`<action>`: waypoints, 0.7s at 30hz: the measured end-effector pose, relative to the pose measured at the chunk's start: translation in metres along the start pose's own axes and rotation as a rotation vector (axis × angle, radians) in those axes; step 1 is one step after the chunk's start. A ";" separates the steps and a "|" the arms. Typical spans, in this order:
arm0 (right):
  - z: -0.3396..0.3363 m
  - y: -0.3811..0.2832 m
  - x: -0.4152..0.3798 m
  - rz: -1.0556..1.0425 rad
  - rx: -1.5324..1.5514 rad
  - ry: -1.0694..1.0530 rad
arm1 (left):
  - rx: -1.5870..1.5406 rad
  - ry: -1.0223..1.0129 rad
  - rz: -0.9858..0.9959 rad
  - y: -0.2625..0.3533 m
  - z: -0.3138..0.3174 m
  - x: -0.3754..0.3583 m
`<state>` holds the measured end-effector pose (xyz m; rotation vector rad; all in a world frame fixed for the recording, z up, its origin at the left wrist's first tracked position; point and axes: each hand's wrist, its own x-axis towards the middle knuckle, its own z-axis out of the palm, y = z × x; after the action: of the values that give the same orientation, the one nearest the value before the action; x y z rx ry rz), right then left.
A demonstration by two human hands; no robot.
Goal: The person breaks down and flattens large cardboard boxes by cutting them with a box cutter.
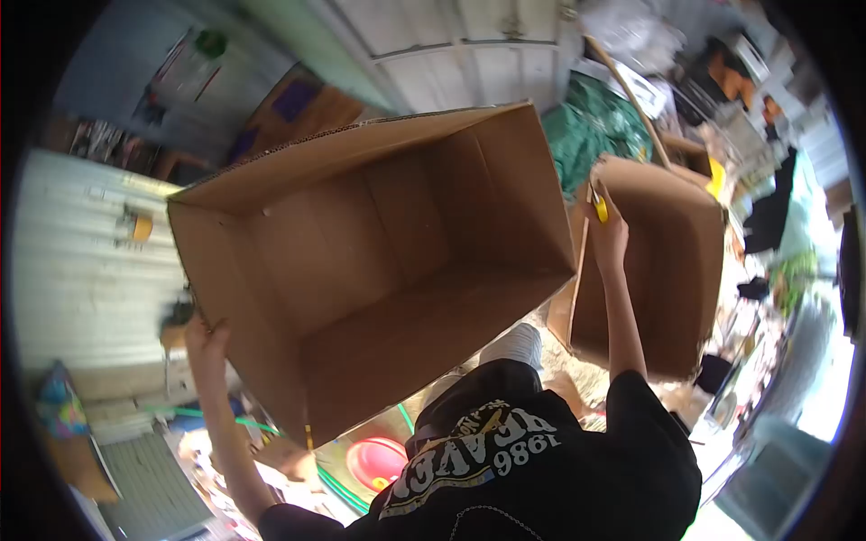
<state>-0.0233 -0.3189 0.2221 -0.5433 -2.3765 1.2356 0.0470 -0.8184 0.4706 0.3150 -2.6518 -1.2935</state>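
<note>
A large cardboard box (361,243) is tilted with its open side facing me, its bare inside in view. My left hand (207,341) is closed on the box's lower left edge, fingers partly hidden behind the wall. My right hand (611,233) is closed around a yellow-handled utility knife (601,209), its thin blade pointing up. That hand is right by the large box's right side and overlaps the near edge of a second, smaller open cardboard box (672,261).
A green plastic bag (600,131) and a long wooden stick (631,99) are behind the boxes. A red basin (374,462) and a green hose (338,491) lie low in front of me. Clutter lines the right side; a corrugated wall (90,261) stands left.
</note>
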 end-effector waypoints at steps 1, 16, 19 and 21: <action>-0.004 0.006 0.001 0.143 0.166 -0.058 | 0.013 -0.053 0.031 0.015 0.002 0.013; -0.068 0.058 -0.112 0.327 0.502 0.609 | -0.135 -0.204 0.364 0.113 0.065 0.087; -0.117 0.023 -0.125 0.311 0.276 0.756 | -0.244 -0.274 0.458 0.126 0.073 0.096; -0.149 0.000 -0.136 0.200 0.125 0.923 | -0.299 -0.360 0.530 0.118 0.074 0.121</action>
<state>0.1686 -0.2877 0.2772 -1.0499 -1.4845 0.9020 -0.1008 -0.7231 0.5266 -0.6723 -2.4754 -1.6226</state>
